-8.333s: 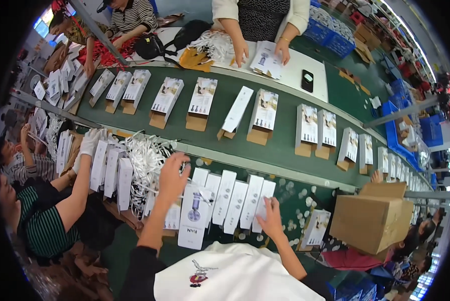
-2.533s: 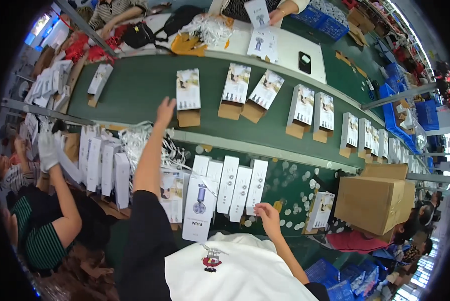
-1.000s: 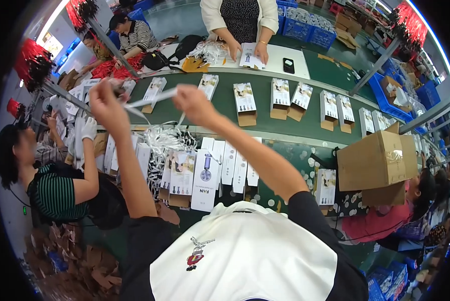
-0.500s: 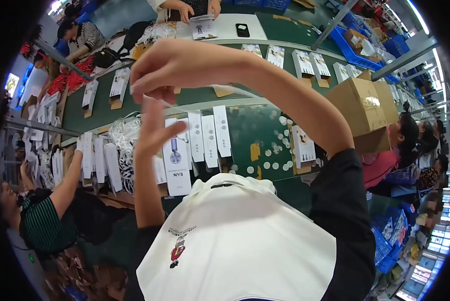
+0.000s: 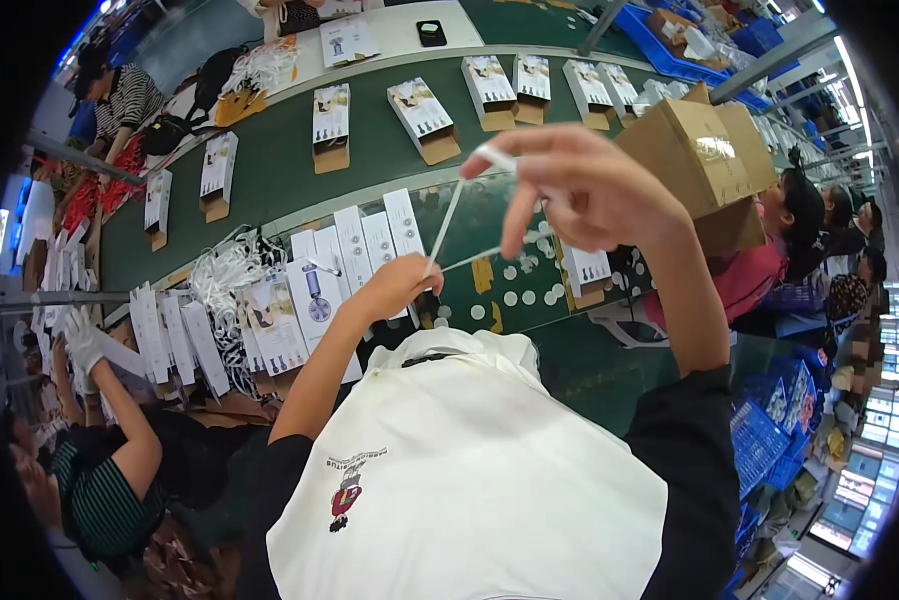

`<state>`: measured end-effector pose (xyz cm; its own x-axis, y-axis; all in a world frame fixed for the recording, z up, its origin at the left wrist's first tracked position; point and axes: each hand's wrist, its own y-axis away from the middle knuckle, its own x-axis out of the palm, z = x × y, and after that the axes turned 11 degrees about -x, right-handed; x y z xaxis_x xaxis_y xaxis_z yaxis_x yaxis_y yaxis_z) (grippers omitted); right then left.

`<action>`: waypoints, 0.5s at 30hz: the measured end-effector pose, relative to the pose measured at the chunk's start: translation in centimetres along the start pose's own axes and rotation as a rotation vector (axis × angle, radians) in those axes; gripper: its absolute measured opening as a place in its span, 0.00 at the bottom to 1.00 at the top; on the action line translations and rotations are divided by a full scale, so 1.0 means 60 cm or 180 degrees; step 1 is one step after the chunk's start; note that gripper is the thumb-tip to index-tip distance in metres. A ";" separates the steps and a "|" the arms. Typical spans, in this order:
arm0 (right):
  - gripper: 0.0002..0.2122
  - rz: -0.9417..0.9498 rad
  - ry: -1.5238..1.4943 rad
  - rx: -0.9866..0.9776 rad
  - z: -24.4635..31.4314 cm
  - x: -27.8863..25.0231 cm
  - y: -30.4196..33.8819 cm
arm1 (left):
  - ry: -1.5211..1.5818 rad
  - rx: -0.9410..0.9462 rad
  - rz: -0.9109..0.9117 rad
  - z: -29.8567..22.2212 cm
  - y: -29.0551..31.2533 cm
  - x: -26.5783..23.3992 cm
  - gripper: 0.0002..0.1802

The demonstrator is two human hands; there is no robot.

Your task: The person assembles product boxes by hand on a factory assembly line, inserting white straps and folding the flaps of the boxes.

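A thin white cord (image 5: 447, 222) is stretched between my two hands above the green bench. My left hand (image 5: 402, 286) is closed, pinching the cord at its fingertips beside the upright white fan boxes (image 5: 350, 240). Raised higher and to the right, my right hand (image 5: 594, 190) has bent fingers with the cord looped around them; motion blurs it slightly. Just left of my left forearm stands a larger white box (image 5: 316, 290) printed with a purple handheld fan. Under my right hand lie several round white discs (image 5: 510, 298) on the bench.
A heap of white cords (image 5: 231, 268) lies left of the boxes. Open white boxes (image 5: 424, 115) stand spaced along the green conveyor (image 5: 279, 175). A large cardboard carton (image 5: 704, 160) is at the right, near a person in pink. Another person's gloved hand (image 5: 84, 343) works at far left.
My right hand has swung from the upper left to the right, drawing the cord out. My left hand has come down and closed on the cord. Boxes on the conveyor have shifted in view.
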<state>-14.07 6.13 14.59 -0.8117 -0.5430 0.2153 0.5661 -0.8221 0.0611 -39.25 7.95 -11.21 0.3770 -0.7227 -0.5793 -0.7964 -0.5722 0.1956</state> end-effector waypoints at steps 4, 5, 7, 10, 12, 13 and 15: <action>0.09 -0.0269 -0.0096 0.0160 -0.083 -0.028 0.048 | -0.0404 0.0381 -0.0184 0.059 -0.009 0.061 0.06; 0.09 -0.0244 0.0118 0.0131 -0.092 -0.023 0.056 | -0.0718 0.0730 -0.0529 0.075 -0.010 0.075 0.06; 0.08 -0.0191 0.0494 0.0431 -0.114 -0.008 0.074 | -0.0983 0.0668 -0.0373 0.102 -0.015 0.097 0.05; 0.08 0.0095 0.0883 0.0405 -0.176 0.015 0.099 | -0.1942 0.0459 -0.0144 0.124 -0.025 0.117 0.06; 0.09 0.0066 0.1035 0.0496 -0.200 0.026 0.105 | -0.2267 0.0567 -0.0173 0.136 -0.044 0.127 0.06; 0.09 0.0040 0.1081 0.0504 -0.210 0.029 0.106 | -0.2590 0.0673 -0.0210 0.142 -0.053 0.131 0.06; 0.09 -0.0017 0.1053 0.0420 -0.221 0.035 0.108 | -0.2792 0.0746 -0.0212 0.164 -0.071 0.148 0.07</action>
<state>-14.02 -2.63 2.55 -0.8052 -0.5825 -0.1113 0.5578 -0.8076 0.1915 -37.17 7.79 -25.00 0.0070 -0.0819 -0.9966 -0.8978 -0.4394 0.0298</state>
